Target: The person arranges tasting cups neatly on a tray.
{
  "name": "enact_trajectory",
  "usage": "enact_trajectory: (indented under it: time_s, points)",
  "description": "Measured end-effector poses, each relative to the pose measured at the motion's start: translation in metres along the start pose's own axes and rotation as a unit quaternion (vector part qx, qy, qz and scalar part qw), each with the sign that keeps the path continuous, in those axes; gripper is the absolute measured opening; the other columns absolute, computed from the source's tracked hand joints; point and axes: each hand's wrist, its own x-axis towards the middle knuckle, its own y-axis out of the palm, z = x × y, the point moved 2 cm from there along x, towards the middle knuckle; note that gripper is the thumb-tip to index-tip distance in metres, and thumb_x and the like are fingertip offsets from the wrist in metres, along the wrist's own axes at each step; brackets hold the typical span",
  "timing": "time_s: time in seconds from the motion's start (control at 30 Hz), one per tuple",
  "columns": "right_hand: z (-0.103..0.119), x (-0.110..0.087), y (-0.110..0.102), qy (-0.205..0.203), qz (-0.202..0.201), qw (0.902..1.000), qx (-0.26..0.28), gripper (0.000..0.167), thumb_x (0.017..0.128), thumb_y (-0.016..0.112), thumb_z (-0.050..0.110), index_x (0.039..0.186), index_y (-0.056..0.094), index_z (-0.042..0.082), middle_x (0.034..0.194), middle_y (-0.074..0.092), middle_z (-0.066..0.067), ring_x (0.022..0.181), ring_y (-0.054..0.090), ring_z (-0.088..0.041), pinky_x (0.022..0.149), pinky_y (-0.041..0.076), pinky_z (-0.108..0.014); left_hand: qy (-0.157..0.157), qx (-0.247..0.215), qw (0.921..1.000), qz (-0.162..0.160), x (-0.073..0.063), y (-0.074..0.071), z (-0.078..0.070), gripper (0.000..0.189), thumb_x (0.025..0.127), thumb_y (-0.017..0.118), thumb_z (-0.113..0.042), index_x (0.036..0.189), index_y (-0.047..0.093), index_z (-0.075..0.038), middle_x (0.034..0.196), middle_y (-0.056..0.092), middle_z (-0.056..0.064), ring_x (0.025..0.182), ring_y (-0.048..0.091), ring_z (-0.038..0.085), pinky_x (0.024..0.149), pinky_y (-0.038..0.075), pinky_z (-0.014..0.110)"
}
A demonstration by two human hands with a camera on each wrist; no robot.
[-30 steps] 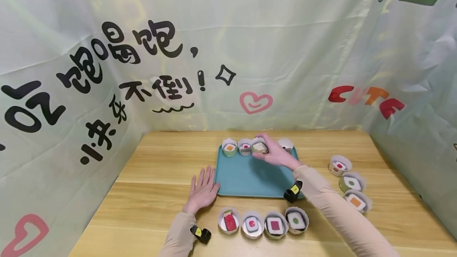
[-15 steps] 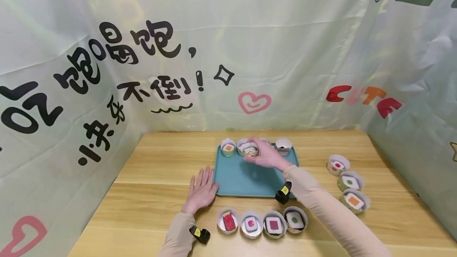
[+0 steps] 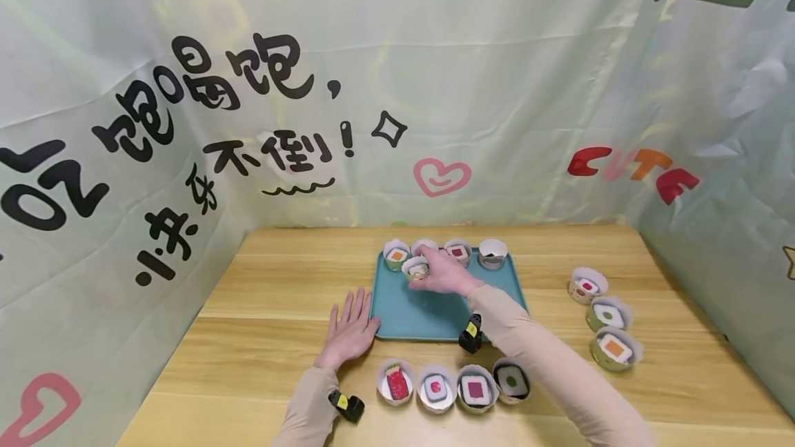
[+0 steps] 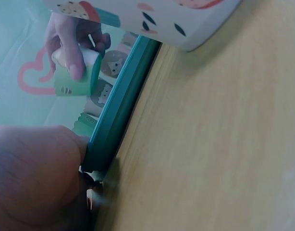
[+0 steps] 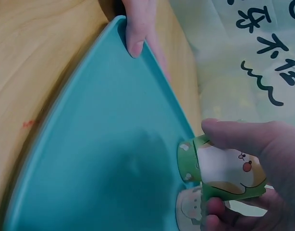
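My right hand grips a green paper cup with a cartoon face, thumb on one side and fingers on the other. The cup has something whitish inside and is held above the back left of the blue tray. Just behind it on the tray stand a cup with an orange-centred sushi piece and another cup, partly hidden by my hand. My left hand lies with straight fingers on the table, its thumb touching the tray's front left corner.
Along the tray's back also stand a cup with a magenta-centred piece and a right-end cup. Several filled cups, one with a red piece, line the table before the tray. Three more cups stand right. Printed cloth hangs behind.
My right hand has carried the cup leftward along the back row and slightly toward me, uncovering the magenta-centred piece. My left hand stays at the tray corner.
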Motion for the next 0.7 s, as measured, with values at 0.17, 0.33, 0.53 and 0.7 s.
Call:
enact_trajectory:
  time_s: [0.17, 0.33, 0.53, 0.7]
  points:
    - [0.006, 0.009, 0.009, -0.005, 0.005, 1.0000, -0.005, 0.056, 0.080, 0.084, 0.024, 0.127, 0.059, 0.008, 0.120, 0.068, -0.012, 0.102, 0.063, -0.027, 0.088, 0.052, -0.044, -0.001, 0.003, 1.0000, 0.004, 0.000, 0.001, 0.001, 0.063, 0.108, 0.030, -0.039, 0.163, 0.014, -0.012, 0.172, 0.003, 0.007, 0.160, -0.002, 0.031, 0.127, -0.008, 0.056]
    - [0.008, 0.014, 0.017, 0.003, 0.006, 0.9999, -0.016, 0.056, 0.079, 0.085, 0.025, 0.127, 0.060, 0.008, 0.120, 0.069, -0.013, 0.105, 0.064, -0.028, 0.091, 0.052, -0.045, 0.001, 0.003, 1.0000, 0.001, 0.001, 0.001, 0.001, 0.064, 0.108, 0.029, -0.040, 0.163, 0.015, -0.011, 0.172, 0.004, 0.007, 0.160, -0.002, 0.031, 0.127, -0.008, 0.056]
    - [0.012, 0.018, 0.023, 0.018, 0.014, 0.9996, -0.015, 0.061, 0.081, 0.084, 0.024, 0.133, 0.057, 0.007, 0.122, 0.068, -0.014, 0.104, 0.064, -0.030, 0.090, 0.053, -0.045, -0.002, 0.009, 0.9999, 0.005, 0.002, 0.003, 0.004, 0.064, 0.107, 0.029, -0.041, 0.163, 0.014, -0.013, 0.172, 0.003, 0.005, 0.160, -0.003, 0.030, 0.127, -0.008, 0.056]
    - [0.014, 0.020, 0.028, 0.027, 0.021, 0.9992, -0.022, 0.065, 0.080, 0.085, 0.026, 0.134, 0.054, 0.005, 0.124, 0.067, -0.015, 0.109, 0.064, -0.030, 0.094, 0.054, -0.046, -0.004, 0.006, 1.0000, 0.006, 0.002, 0.002, 0.002, 0.064, 0.108, 0.029, -0.041, 0.163, 0.014, -0.013, 0.172, 0.003, 0.005, 0.160, -0.003, 0.030, 0.127, -0.008, 0.056]
